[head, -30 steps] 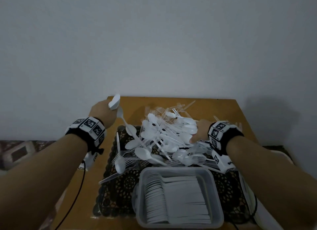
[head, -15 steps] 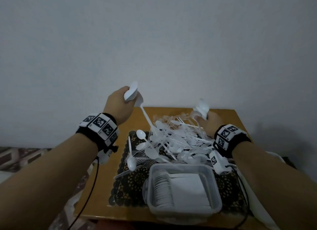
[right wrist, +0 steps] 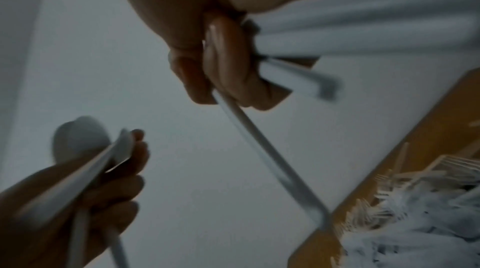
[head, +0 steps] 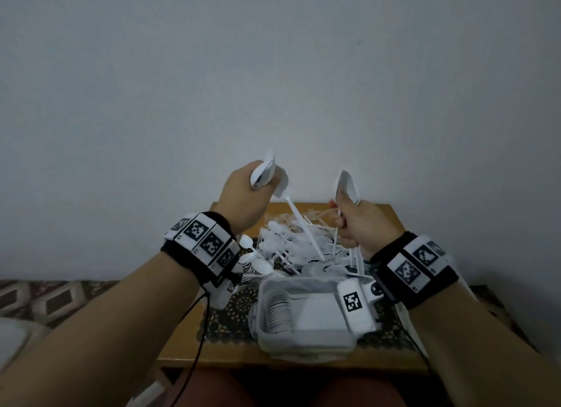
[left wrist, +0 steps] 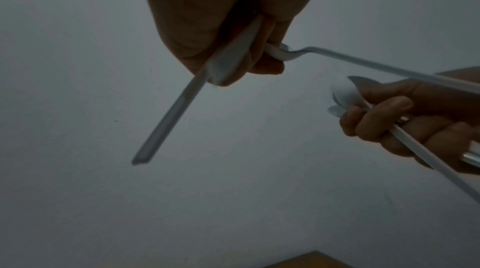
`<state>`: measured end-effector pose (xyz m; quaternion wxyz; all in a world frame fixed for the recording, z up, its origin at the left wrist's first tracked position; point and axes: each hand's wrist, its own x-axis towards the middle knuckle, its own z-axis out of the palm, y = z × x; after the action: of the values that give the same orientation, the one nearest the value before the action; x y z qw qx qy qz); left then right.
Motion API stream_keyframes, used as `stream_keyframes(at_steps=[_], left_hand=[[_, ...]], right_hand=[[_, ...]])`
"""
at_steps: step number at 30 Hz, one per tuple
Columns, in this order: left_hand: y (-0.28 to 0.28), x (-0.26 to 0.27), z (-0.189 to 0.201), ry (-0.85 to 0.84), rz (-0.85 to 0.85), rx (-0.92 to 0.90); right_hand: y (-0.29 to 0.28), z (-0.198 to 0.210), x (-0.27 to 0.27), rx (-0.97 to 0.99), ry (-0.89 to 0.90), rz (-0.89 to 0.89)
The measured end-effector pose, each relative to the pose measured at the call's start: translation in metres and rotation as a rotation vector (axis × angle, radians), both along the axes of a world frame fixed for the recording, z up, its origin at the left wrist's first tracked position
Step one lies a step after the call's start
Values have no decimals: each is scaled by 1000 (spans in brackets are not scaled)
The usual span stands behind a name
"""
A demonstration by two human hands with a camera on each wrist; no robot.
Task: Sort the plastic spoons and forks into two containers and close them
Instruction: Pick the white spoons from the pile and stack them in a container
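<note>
Both hands grip spoons: left hand (head: pixel 243 199), right hand (head: pixel 362 224), above pile (head: pixel 291 246).

Right wrist view blurred; spoon (right wrist: pixel 272 165) count per hand unclear.

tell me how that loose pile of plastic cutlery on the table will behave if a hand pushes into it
The cutlery pile would likely shift and scatter rather than slide as one: pieces lie crisscrossed and loosely tangled. Probably very light, since the left hand and right hand each lift several spoons easily. Fork tines near the wooden table edge may snag neighbours.
</note>
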<state>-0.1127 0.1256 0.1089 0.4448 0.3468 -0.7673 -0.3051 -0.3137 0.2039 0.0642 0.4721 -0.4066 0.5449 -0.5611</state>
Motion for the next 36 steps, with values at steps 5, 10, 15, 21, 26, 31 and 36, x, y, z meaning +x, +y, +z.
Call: stream_keyframes(at_steps=[5, 10, 15, 21, 26, 31, 36], left_hand=[[35, 3, 6, 69, -26, -11], [68, 8, 17, 147, -39, -22], [93, 18, 19, 352, -71, 199], [109, 26, 6, 473, -28, 343], [118, 20, -5, 562, -67, 389], [122, 19, -17, 584, -59, 424], [131, 20, -17, 649, -61, 521]], right_hand=[[52, 17, 41, -103, 197, -1], [86, 34, 65, -290, 343, -74], [110, 35, 76, -430, 462, -150], [126, 32, 83, -381, 550, -128], [124, 29, 97, -425, 550, -40], [120, 8, 108, -390, 435, -32], [118, -3, 114, -464, 252, 70]])
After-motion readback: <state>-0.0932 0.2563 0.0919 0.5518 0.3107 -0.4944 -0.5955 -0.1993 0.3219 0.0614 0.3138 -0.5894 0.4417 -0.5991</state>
